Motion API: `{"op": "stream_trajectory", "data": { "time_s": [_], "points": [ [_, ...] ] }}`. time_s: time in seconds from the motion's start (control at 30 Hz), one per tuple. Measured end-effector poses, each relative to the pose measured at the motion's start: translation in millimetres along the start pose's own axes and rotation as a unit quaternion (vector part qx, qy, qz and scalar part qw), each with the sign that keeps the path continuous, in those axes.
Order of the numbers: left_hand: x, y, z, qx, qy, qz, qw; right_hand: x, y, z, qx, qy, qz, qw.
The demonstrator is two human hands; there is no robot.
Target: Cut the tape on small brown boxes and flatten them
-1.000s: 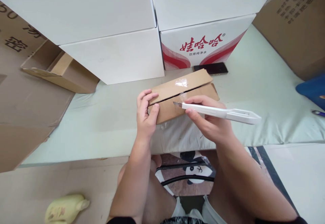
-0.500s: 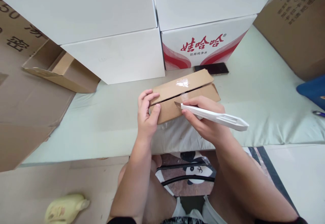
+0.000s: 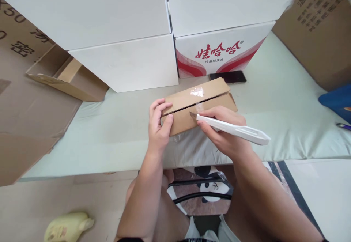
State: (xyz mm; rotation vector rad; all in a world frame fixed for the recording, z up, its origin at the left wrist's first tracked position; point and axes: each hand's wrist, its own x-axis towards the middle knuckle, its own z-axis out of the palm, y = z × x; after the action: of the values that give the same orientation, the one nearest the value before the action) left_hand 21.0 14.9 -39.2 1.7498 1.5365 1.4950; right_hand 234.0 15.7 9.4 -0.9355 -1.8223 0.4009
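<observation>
A small brown cardboard box (image 3: 181,122) lies at a slant on the pale green cloth, with a dark slit between its two top flaps. Clear tape shows on both flaps. My left hand (image 3: 160,119) grips the box's left end, fingers over the far flap and thumb on the near one. In my right hand (image 3: 223,125) is a white utility knife (image 3: 236,129), its short metal blade out and pointing left. The blade tip is over the near flap, just left of the tape; whether it touches the cardboard I cannot tell.
Large white boxes (image 3: 123,64) stand behind, one with red print (image 3: 219,52). A black phone (image 3: 233,76) lies before it. Brown cartons flank both sides, an open carton (image 3: 82,79) at left. A blue object (image 3: 336,101) and a pen (image 3: 343,126) lie right; a yellow bottle (image 3: 67,227) is on the floor.
Hands, box and surroundings keep nearly the same arrangement, with a slight shift of the camera view. The knife has moved very slightly to the right over the near flap.
</observation>
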Motion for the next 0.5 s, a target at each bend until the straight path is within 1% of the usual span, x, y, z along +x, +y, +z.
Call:
{"op": "stream_trajectory", "data": {
  "time_s": [0.27,0.5],
  "points": [
    [-0.1,-0.8,0.7,-0.003,0.002,-0.002,1.0,-1.7,0.5,-2.2,-0.014,0.014,0.018,1.0],
    [-0.3,-2.5,0.9,-0.016,0.01,0.009,1.0,-2.1,1.5,-2.4,-0.055,0.029,0.032,0.998]
  ]
}}
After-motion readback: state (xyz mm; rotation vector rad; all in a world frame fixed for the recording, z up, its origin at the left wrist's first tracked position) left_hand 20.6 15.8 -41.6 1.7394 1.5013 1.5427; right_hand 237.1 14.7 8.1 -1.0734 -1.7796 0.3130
